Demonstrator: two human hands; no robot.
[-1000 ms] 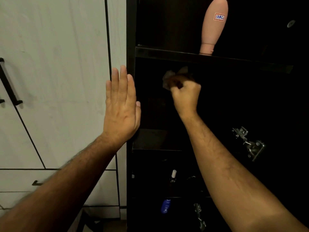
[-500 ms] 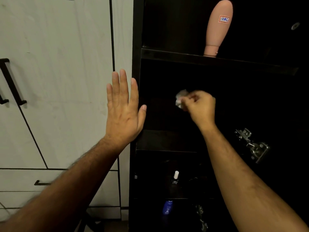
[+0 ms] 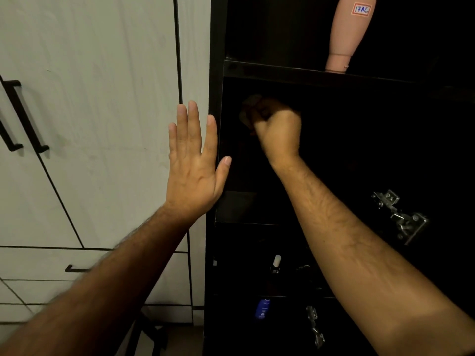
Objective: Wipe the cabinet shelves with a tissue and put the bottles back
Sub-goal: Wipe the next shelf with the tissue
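The dark open cabinet fills the right half, its upper shelf edge running across the top. My right hand reaches deep into the compartment under that edge, shut on a crumpled tissue pressed toward the back left corner in shadow. My left hand lies flat and open against the cabinet's left side panel, fingers up. A pink bottle with a small label stands cap-down on the upper shelf. Lower down, a small white-capped bottle and a blue bottle stand on two lower shelves.
White cupboard doors with black handles cover the left half. Metal door hinges are fixed on the cabinet's right side, with another hinge near the bottom. The middle shelf shows bare by my left hand.
My right hand with the tissue has swung from the middle of the compartment up and left into the back corner. My left hand has stayed flat on the side panel.
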